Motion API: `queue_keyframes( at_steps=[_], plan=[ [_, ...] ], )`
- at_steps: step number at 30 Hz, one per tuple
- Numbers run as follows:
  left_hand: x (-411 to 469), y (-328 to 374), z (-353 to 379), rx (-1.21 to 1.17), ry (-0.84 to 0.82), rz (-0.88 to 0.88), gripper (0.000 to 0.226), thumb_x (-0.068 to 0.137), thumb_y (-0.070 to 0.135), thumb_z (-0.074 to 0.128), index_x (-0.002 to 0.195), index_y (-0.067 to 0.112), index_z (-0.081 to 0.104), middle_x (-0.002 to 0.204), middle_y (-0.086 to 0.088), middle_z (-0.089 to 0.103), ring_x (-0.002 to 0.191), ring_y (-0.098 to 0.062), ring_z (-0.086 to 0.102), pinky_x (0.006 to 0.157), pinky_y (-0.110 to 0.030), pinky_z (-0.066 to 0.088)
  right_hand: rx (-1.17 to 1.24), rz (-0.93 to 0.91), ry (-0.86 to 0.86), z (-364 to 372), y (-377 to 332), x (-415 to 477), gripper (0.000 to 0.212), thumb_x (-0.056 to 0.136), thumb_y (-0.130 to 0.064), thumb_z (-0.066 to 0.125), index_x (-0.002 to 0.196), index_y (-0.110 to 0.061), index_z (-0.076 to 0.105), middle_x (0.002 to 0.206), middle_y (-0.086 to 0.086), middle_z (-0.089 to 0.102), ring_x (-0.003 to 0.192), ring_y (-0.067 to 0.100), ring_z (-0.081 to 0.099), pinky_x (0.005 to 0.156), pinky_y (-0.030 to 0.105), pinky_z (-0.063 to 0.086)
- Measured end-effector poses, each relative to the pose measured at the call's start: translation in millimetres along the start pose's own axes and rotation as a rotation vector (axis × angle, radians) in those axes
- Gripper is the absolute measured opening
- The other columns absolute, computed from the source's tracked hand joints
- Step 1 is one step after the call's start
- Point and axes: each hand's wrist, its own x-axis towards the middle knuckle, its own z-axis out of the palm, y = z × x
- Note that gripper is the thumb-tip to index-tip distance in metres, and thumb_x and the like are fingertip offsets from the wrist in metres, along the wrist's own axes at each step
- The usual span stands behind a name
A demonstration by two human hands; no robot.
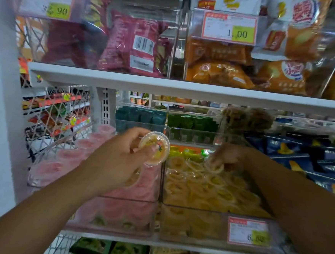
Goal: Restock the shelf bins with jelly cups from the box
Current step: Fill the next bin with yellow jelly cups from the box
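Shelf bins (195,223), left hand (118,161) holding jelly cup (155,147), top tipped toward camera

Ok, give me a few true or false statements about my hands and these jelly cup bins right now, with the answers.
1. The left hand holds a yellow jelly cup. True.
2. The right hand hangs idle outside the bins. False: it grips a second yellow cup inside the yellow jelly cup bin.
3. The pink jelly cup bin sits left of the yellow one. True.
4. The price tag is on the pink bin. False: it is on the yellow bin's front.
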Motion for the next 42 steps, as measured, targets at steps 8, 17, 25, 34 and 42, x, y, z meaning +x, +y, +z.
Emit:
queue_keyframes(
  at_steps=[8, 17, 25, 34, 42],
  plan=[
    [2, 4, -5, 0.013, -0.016, 0.009, 0.020, 0.093, 0.041, 0.055, 0.112, 0.037, 0.057, 0.094, 0.017, 0.068, 0.077, 0.007, 0.061, 0.062, -0.018, 0.038, -0.176, -0.108, 0.050, 12, -1, 2, 0.025, 0.088, -0.015, 0.067, 0.107, -0.031, 0.069, 0.105, 0.002, 0.063, 0.078, 0.015, 0.066, 0.063, 0.025, 0.057],
    [11, 11, 7, -0.032, -0.090, 0.028, 0.022, 0.092, 0.039, 0.057, 0.114, 0.044, 0.058, 0.102, 0.020, 0.066, 0.091, 0.001, 0.061, 0.073, -0.021, 0.044, -0.480, -0.167, -0.093, 4, 1, -8, 0.045, 0.099, -0.022, 0.044, 0.138, -0.045, 0.046, 0.150, -0.003, 0.039, 0.125, 0.020, 0.050, 0.103, 0.036, 0.047],
    [14, 14, 13, 0.039, -0.090, 0.081, 0.023, 0.091, 0.038, 0.061, 0.113, 0.042, 0.062, 0.097, 0.024, 0.064, 0.076, 0.016, 0.056, 0.059, -0.005, 0.037, 0.073, -0.408, -0.052, -7, -33, -67, 0.038, 0.096, -0.014, 0.054, 0.132, -0.027, 0.055, 0.139, -0.003, 0.053, 0.121, 0.017, 0.054, 0.102, 0.034, 0.045],
    [29, 30, 31, 0.016, -0.002, 0.049, 0.033, 0.091, 0.043, 0.059, 0.123, 0.034, 0.053, 0.107, 0.015, 0.064, 0.060, 0.004, 0.051, 0.053, -0.017, 0.036, 0.455, -0.620, -0.127, -10, -70, -123, 0.017, 0.084, 0.002, 0.065, 0.100, -0.004, 0.063, 0.096, 0.013, 0.071, 0.082, 0.022, 0.069, 0.073, 0.031, 0.059],
    [33, 23, 8, -0.346, -0.015, -0.182, 0.042, 0.076, -0.006, 0.048, 0.102, 0.025, 0.061, 0.095, -0.003, 0.056, 0.079, -0.016, 0.051, 0.065, -0.029, 0.040, -0.819, -0.226, 0.162, -30, -11, -38, 0.019, 0.091, -0.017, 0.059, 0.108, -0.015, 0.068, 0.093, -0.002, 0.060, 0.092, 0.018, 0.058, 0.081, 0.028, 0.047]
  ],
)
